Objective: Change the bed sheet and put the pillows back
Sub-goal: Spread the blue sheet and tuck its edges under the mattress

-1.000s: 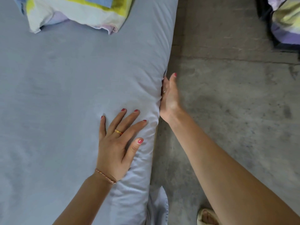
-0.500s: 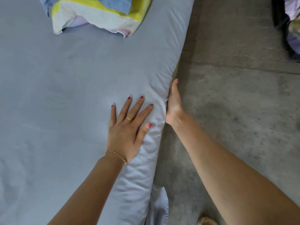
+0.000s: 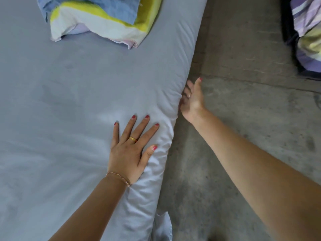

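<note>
Left hand (image 3: 129, 150) flat on top of the bed sheet (image 3: 69, 105), fingers straight and spread, palm pressing just inside the mattress edge. Cloth bunches in creases directly to its right, along the rounded side.

Right hand (image 3: 192, 99) at the side of the mattress, ahead and right of the left hand. Fingers look straight and loose, tips touching or going in under the edge; blurred, so I cannot tell whether any cloth is pinched. Nothing visibly held.

Pillow (image 3: 102, 20), striped blue, yellow and white, lies on the sheet well ahead of the left hand. More striped bedding (image 3: 308, 33) sits far right on the floor (image 3: 251, 119).

A loose tail of sheet (image 3: 163, 225) hangs below the left wrist, not tucked.

Risks, as judged:
- Tucking ahead while that tail hangs free could drag the sheet skew and pull it off the near corner.
- Creases under the left thumb may get locked in if the right hand pushes cloth under before smoothing.
- Lifting the left palm early would let the tucked stretch spring back.
- The tail could trail onto the floor and soil.
</note>
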